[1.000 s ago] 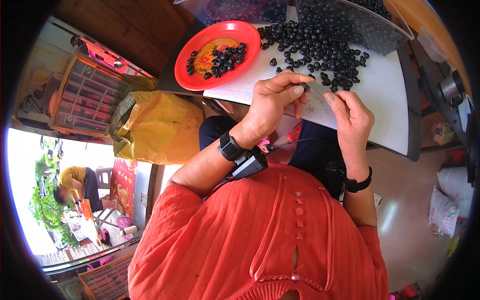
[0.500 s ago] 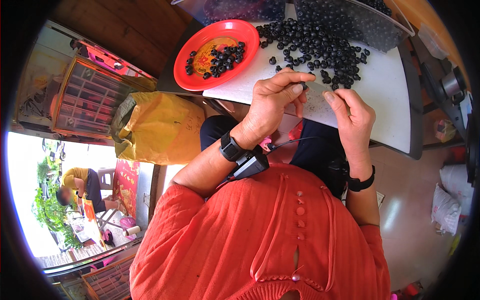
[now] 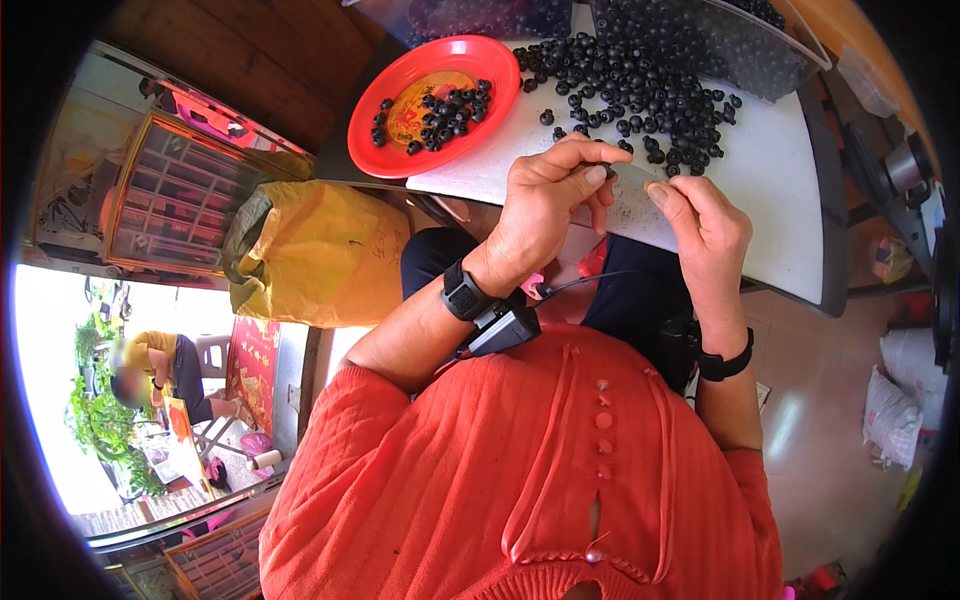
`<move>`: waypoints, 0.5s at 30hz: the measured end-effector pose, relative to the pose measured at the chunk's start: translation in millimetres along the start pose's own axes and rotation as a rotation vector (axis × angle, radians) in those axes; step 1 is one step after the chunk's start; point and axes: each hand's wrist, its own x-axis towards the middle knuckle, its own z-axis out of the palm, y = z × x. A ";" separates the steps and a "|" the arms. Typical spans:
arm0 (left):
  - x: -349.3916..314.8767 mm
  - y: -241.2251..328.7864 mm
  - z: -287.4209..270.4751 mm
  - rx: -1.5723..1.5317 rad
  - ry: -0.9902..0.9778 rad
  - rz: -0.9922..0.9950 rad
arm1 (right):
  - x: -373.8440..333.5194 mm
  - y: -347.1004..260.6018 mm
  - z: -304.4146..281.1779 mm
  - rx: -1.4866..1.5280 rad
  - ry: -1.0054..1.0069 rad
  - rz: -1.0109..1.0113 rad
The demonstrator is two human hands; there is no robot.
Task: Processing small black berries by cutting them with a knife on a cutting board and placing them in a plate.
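Over the near edge of a white board [image 3: 790, 215], my two hands are close together. My left hand [image 3: 550, 200] pinches a small dark round bead [image 3: 609, 171] between thumb and forefinger. My right hand [image 3: 708, 230] is closed in a pinch at the end of a thin grey, blade-like piece [image 3: 632, 181], which reaches toward the bead; its exact kind is hard to make out. Beyond my fingers spreads a heap of black beads [image 3: 640, 90]. To the left, a red plate [image 3: 365, 130] holds a smaller lot of the same beads.
Clear plastic containers [image 3: 700, 45] with more beads stand at the board's far side. Fine dark crumbs lie near my fingers. Left of my legs is a yellow bag [image 3: 325, 255]. White sacks [image 3: 893, 415] lie on the floor at right. Another person [image 3: 165, 365] bends over outside, far left.
Both hands keep nearly the same pinch and place. The view has shifted very slightly. The person outside has moved a little.
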 end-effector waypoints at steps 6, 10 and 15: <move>0.7 -1.8 -2.7 0.001 0.007 -0.022 | -0.2 -0.6 0.6 -0.036 -0.007 -0.049; -2.9 8.9 -3.3 -0.022 0.046 0.093 | -2.3 -7.6 -7.8 0.081 -0.026 0.058; -0.9 63.4 -49.6 0.530 0.307 0.443 | -1.7 -6.2 -18.6 0.171 0.027 0.131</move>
